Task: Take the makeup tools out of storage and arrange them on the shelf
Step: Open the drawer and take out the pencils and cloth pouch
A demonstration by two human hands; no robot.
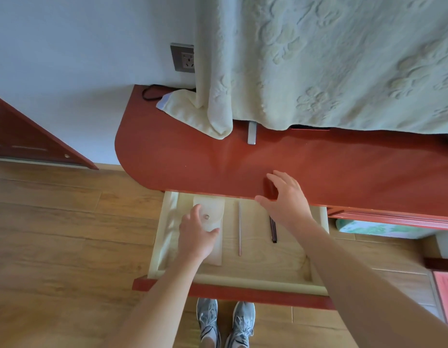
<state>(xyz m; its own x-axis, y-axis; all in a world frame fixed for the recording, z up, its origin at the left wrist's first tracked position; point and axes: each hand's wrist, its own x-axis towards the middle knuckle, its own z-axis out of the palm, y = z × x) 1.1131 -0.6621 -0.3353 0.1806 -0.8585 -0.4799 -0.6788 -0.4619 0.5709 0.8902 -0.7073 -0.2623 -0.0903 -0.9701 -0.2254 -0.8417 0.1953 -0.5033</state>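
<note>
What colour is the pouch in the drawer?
Cream-white pouch, with a small round snap; the head view shows it.

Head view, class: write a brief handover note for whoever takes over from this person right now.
Left hand: open, resting on the cream snap pouch in the open drawer.
Right hand: open, at the edge of the red shelf, holding nothing visible.
Also in the drawer: thin pink stick and dark pen-like tool, lying apart.
Done: drawer open.
Left: lift pouch and both tools onto the shelf, arrange them.
</note>
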